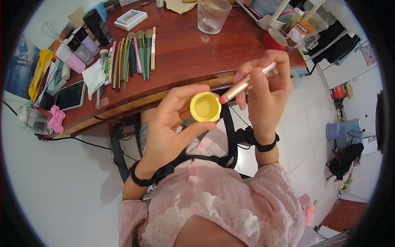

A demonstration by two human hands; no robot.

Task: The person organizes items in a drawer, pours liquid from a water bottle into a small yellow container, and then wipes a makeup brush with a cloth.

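My left hand [172,123] grips a small round yellow pot [206,107] between thumb and fingers. Its open top faces me, with a yellowish inside. A slim makeup brush [243,85] with a pale handle, gold-toned ferrule and pinkish-red tip is pinched in my right hand [267,83]. That tip meets the right side of the pot's rim in the picture; whether they actually touch I cannot tell. Both hands are held above my lap, just in front of the table edge.
Across the reddish wooden table [179,46] lie a row of makeup brushes and pencils [132,58], a phone [70,95], a white tissue [93,75], several bottles [80,49] and a white case [130,19]. A ribbed glass [213,17] and a red tin [274,39] stand farther back.
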